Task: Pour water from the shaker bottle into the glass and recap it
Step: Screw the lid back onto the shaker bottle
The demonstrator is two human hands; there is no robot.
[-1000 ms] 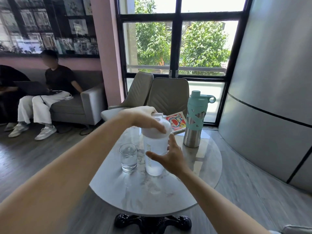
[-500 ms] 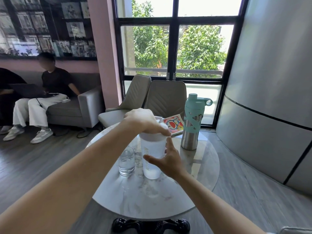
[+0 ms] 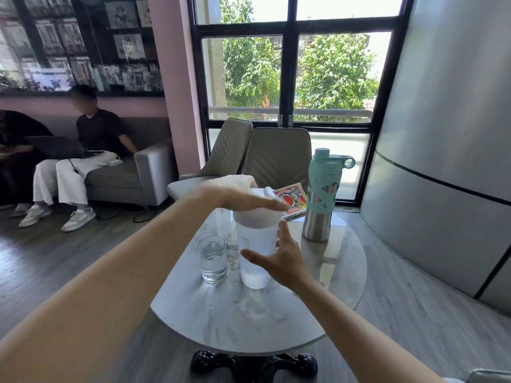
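Observation:
A translucent white shaker bottle (image 3: 254, 244) stands upright in the middle of the round marble table (image 3: 249, 313), with a little water at its bottom. My left hand (image 3: 237, 193) lies flat over its white cap (image 3: 255, 217), pressing on top. My right hand (image 3: 282, 261) wraps the bottle's body from the right, thumb across the front. A clear glass (image 3: 213, 259) part full of water stands just left of the bottle, apart from it.
A steel bottle with a teal lid and sleeve (image 3: 322, 194) stands at the table's back right, a colourful booklet (image 3: 293, 199) beside it. Two grey chairs (image 3: 276, 158) sit behind the table. A person (image 3: 91, 153) sits on a sofa at the left. A curved grey wall (image 3: 442, 161) runs along the right.
The view has shifted slightly. My left hand has flattened more over the cap and my right hand has closed further round the bottle; the bottle and glass have stayed put.

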